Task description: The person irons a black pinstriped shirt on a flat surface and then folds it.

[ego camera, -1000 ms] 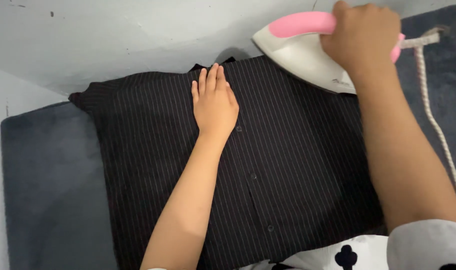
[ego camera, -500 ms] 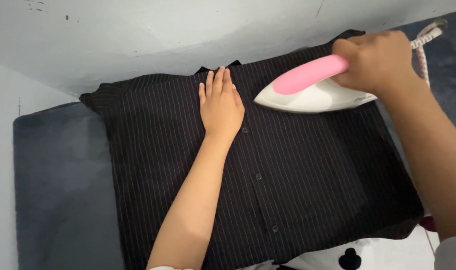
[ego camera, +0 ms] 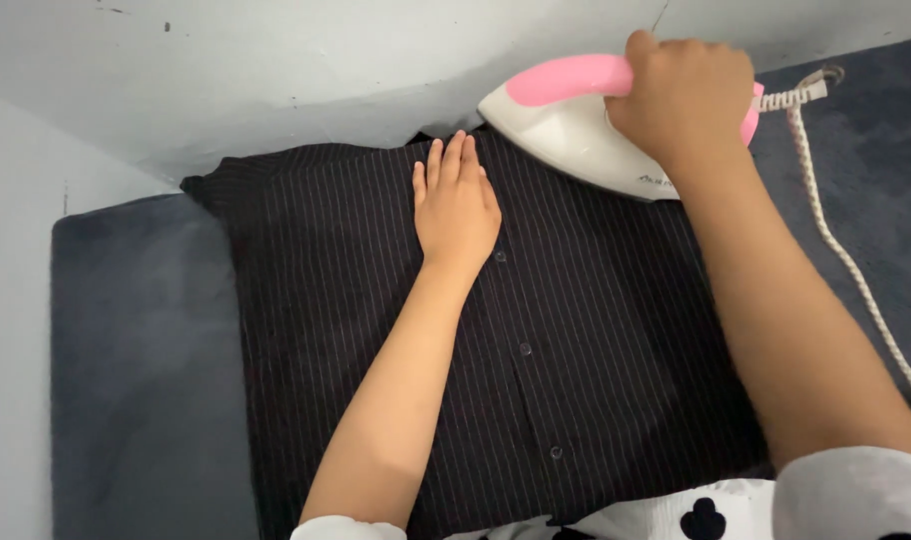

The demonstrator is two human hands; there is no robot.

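A black pinstriped shirt point(ego camera: 596, 330) lies spread flat, buttoned front up, on a dark grey mat point(ego camera: 136, 360). My left hand point(ego camera: 458, 205) rests palm down on the shirt near its collar, fingers together and stretched out. My right hand point(ego camera: 681, 95) grips the pink handle of a white and pink iron point(ego camera: 566, 120), which sits on the shirt's upper right part, its tip pointing left toward my left hand's fingertips.
The iron's white braided cord point(ego camera: 846, 250) trails from its rear across the mat on the right. A pale grey wall point(ego camera: 276, 70) runs along the far edge and the left. My white sleeve with black shapes point(ego camera: 856, 495) shows at the bottom.
The iron slid forward and down over the shirt's upper right, then went back up toward the collar edge. My left hand stayed pressed on the shirt.
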